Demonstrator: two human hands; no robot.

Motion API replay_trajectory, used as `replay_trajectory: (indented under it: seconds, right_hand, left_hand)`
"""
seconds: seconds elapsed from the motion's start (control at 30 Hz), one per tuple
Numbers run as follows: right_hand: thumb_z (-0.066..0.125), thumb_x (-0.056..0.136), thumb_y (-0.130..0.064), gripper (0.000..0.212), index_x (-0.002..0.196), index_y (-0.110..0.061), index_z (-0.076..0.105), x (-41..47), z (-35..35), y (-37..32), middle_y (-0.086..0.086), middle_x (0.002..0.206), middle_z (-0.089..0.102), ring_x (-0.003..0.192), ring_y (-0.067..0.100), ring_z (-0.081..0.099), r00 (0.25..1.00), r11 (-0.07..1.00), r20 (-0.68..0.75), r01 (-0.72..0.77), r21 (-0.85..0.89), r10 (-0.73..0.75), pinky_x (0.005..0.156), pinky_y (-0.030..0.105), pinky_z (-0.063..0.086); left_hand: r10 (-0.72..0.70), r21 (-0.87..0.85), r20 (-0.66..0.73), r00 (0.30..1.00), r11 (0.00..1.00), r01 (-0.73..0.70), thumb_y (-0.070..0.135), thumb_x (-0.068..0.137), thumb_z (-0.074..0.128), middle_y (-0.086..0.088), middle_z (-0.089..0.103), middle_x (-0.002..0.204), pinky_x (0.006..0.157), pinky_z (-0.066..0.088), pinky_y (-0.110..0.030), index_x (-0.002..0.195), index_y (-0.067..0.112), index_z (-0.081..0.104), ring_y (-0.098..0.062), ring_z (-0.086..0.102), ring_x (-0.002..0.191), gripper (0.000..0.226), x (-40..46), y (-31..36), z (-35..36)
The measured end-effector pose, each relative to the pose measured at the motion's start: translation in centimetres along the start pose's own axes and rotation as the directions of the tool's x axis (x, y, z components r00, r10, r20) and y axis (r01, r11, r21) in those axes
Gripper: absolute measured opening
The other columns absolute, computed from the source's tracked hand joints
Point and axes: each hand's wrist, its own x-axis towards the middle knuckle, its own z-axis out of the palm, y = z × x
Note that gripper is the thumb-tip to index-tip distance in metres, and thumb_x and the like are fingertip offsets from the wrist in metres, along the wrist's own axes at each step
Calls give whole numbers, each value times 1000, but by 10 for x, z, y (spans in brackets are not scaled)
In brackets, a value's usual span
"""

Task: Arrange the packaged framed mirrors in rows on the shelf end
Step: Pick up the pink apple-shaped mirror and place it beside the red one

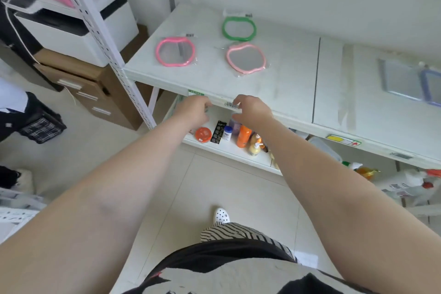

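Mirrors (245, 58), 3, lie on shelf (281, 83) beyond both hands; left hand (193, 110), right hand (253, 110) loosely curled, holding nothing.

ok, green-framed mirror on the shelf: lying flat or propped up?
Lying flat. The green-framed mirror rests face-up in its clear bag on the shelf, behind the light pink one.

Single head-worn wide-angle view, looking forward and steeply down from standing height. White shelf (274, 83) fills the far centre and right, fairly close; floor (214, 186) and wearer's torso sit near, at the bottom edge.
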Motion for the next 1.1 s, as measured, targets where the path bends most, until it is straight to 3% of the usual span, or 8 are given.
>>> replay_trajectory:
  seconds: [0.13,0.43,0.83,1.0,1.1]
  right_hand:
    - [63,86,-31,43,127,-22,54,48,-7,-27,1,126,59,116,22,55,996,996,9,87,3,-87,91,35,48]
    - [63,87,-33,43,127,-21,53,138,-10,-68,1,126,59,114,20,55,997,997,-9,73,-8,-73,91,34,47]
    - [63,88,-35,41,125,-21,55,216,34,-143,2,125,59,111,21,57,949,944,-56,-302,135,312,90,35,48]
    - [62,89,-32,41,127,-20,55,225,38,-165,3,120,62,96,21,59,896,886,-75,-414,208,437,87,37,52]
    - [62,89,-33,43,129,-20,53,233,39,-167,3,122,61,101,24,62,871,860,-84,-458,224,485,84,36,51]
  left_hand:
    - [-85,-24,-24,996,996,85,15,83,64,-5,60,131,98,47,-38,126,17,58,-26,56,118,43,31,-31,-28]
    - [-109,-50,-48,993,993,107,21,85,64,-8,57,132,103,43,-38,128,15,56,-27,52,122,44,115,-95,-57]
    - [79,55,-17,997,995,-78,25,84,66,-17,54,128,95,46,-40,126,13,58,-37,54,116,45,231,-199,-97]
    - [31,18,-24,999,999,-31,20,80,66,-20,49,124,96,45,-44,125,7,53,-38,52,113,49,253,-216,-110]
    - [-62,-73,6,998,995,63,21,77,70,-19,45,126,95,47,-44,129,6,45,-38,52,115,59,260,-219,-105]
